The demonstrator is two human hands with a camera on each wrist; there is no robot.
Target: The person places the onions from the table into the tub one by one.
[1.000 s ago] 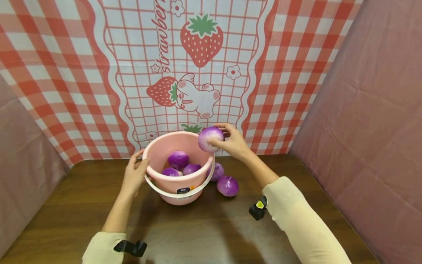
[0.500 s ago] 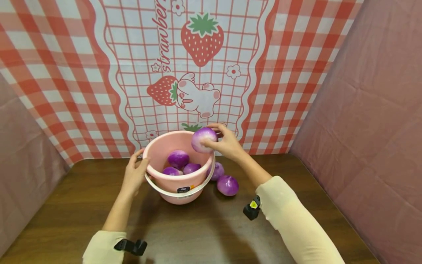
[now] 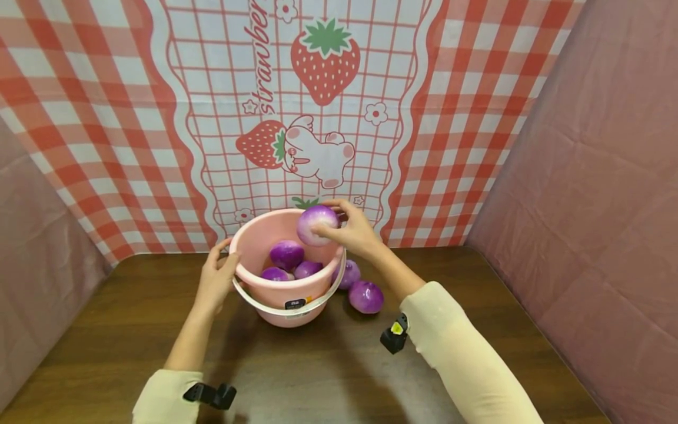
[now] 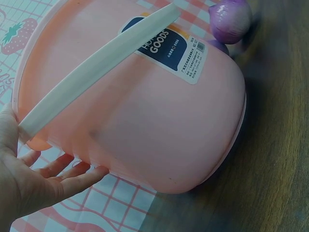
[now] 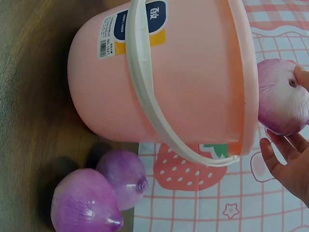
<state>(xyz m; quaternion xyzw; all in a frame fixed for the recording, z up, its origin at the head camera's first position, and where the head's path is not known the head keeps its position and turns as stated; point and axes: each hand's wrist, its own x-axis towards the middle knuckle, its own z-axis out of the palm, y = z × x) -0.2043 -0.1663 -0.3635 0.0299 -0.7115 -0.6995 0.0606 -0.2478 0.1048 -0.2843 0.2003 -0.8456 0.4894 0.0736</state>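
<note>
A purple onion (image 3: 315,217) is held by my right hand (image 3: 354,228) over the bucket's opening, near its right rim. The right wrist view shows that onion (image 5: 282,99) beyond the rim, thumb on one side and fingers on the other. My left hand (image 3: 214,280) rests against the left side of the pink bucket (image 3: 254,235); in the left wrist view its fingers (image 4: 79,181) lie fairly straight along the outer wall. Inside the bucket are three purple onions, one of them the rear onion (image 3: 286,254). The white handle (image 3: 296,313) hangs down in front.
Two more onions sit on the wooden table (image 3: 296,377) right of the bucket: a front onion (image 3: 366,297) and a rear onion (image 3: 349,274) partly hidden by the bucket. A strawberry-print cloth (image 3: 450,118) hangs close behind, with pink cloth (image 3: 593,194) on the sides.
My right hand has carried the onion left, from beside the bucket's right rim to over its opening. My left hand and the bucket have stayed in place.
</note>
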